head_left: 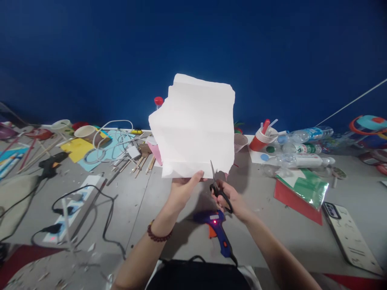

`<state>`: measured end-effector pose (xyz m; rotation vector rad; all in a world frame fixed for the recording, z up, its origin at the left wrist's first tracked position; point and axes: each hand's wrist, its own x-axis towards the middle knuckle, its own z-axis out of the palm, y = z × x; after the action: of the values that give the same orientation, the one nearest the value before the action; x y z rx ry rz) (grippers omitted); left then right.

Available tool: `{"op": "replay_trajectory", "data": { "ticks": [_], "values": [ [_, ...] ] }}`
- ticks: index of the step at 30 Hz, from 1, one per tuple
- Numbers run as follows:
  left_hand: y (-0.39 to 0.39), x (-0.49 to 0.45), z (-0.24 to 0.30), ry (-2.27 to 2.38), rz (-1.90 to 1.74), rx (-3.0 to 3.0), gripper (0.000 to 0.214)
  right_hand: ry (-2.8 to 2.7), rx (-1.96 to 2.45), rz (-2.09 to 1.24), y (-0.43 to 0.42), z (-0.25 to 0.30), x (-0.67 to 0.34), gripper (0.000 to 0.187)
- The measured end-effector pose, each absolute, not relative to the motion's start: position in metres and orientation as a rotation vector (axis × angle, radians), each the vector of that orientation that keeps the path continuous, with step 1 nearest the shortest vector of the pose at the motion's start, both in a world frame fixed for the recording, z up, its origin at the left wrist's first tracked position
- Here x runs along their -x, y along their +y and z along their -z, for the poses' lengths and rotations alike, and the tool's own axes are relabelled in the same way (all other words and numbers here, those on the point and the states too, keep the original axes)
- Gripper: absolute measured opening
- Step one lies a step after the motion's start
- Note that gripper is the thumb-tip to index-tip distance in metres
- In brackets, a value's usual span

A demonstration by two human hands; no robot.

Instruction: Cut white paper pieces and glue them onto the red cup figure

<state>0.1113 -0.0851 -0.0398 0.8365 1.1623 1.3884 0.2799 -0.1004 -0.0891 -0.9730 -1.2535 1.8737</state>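
Observation:
My left hand (183,189) pinches the bottom edge of a white sheet of paper (193,125) and holds it upright in front of me. Its edges are uneven. My right hand (231,199) grips black-handled scissors (218,187), fingers through the loops. The blades point up and meet the paper's lower edge just right of my left thumb. A beaded bracelet (159,235) circles my left wrist.
A blue glue gun (217,229) with a lit red light lies on the grey table below my hands. Red and green sheets (302,191), plastic bottles (299,147), a red cup (261,139) and a phone (347,233) lie right. Power strips (72,207), cables and sticks lie left.

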Motion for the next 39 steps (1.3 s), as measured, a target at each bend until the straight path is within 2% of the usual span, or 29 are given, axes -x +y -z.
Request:
{"op": "replay_trajectory", "data": {
  "ticks": [21, 39],
  "values": [
    [-0.081, -0.106, 0.046, 1.146, -1.346, -0.903, 0.045, -1.343, 1.076, -1.730, -0.100, 0.098, -0.284, 0.063],
    [-0.074, -0.100, 0.036, 1.109, -1.222, -0.979, 0.041, -1.373, 1.050, -1.763, -0.101, 0.086, -0.283, 0.063]
  ]
}}
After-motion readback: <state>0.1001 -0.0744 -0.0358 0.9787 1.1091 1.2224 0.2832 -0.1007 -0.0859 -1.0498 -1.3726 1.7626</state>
